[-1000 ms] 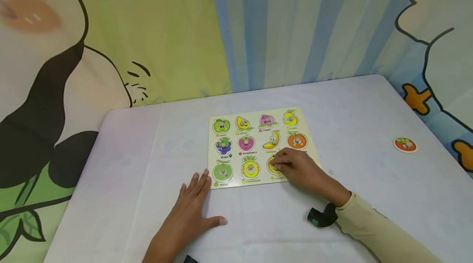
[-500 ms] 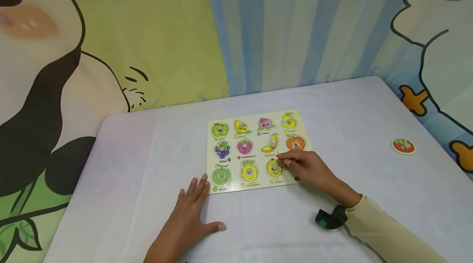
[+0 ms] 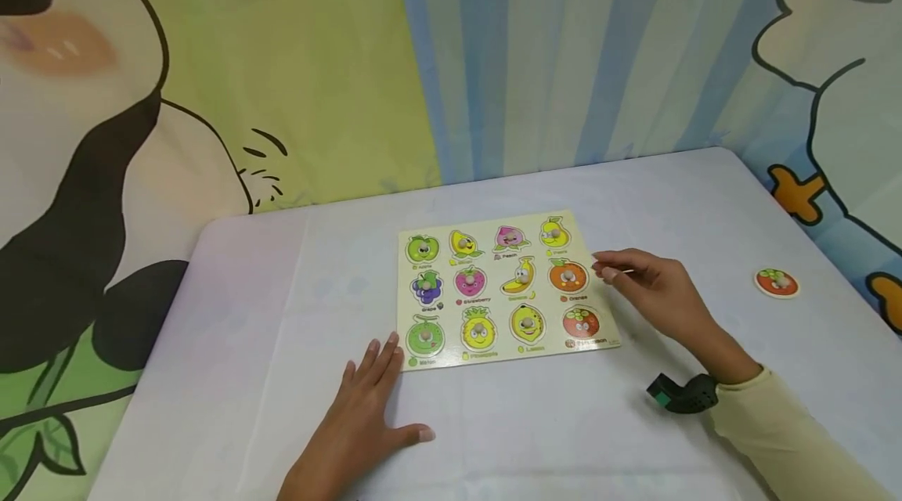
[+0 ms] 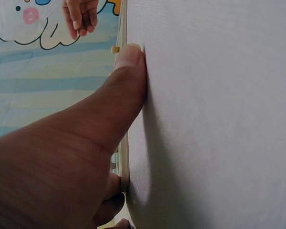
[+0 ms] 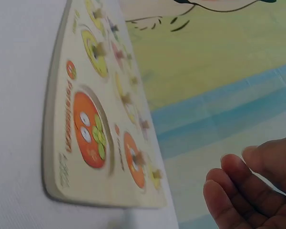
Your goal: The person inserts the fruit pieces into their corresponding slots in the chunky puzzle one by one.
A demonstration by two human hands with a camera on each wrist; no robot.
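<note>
A cream fruit knob puzzle board (image 3: 496, 356) lies on the white table. Its fruit pieces with wooden knobs sit in their places, among them the lemon piece (image 3: 527, 325) and the orange piece (image 3: 568, 278). The persimmon recess (image 5: 89, 130) shows a printed picture with no knob. My left hand (image 3: 362, 411) rests flat on the table, fingertips at the board's lower left corner and thumb spread. Over the right edge of the board hovers my right hand (image 3: 658, 290), fingers loosely bent and holding nothing. A loose red persimmon piece (image 3: 777, 283) lies farther right on the table.
Behind the table (image 3: 282, 290) hangs a cartoon-printed backdrop (image 3: 338, 78) with yellow and blue-striped areas. A black wrist device (image 3: 683, 394) is worn under my right wrist, by a pale yellow sleeve (image 3: 789, 430).
My right hand has left the lemon piece and moved right, off the board's surface, uncovering the lemon, the orange and the persimmon recess. My left hand has stayed in place.
</note>
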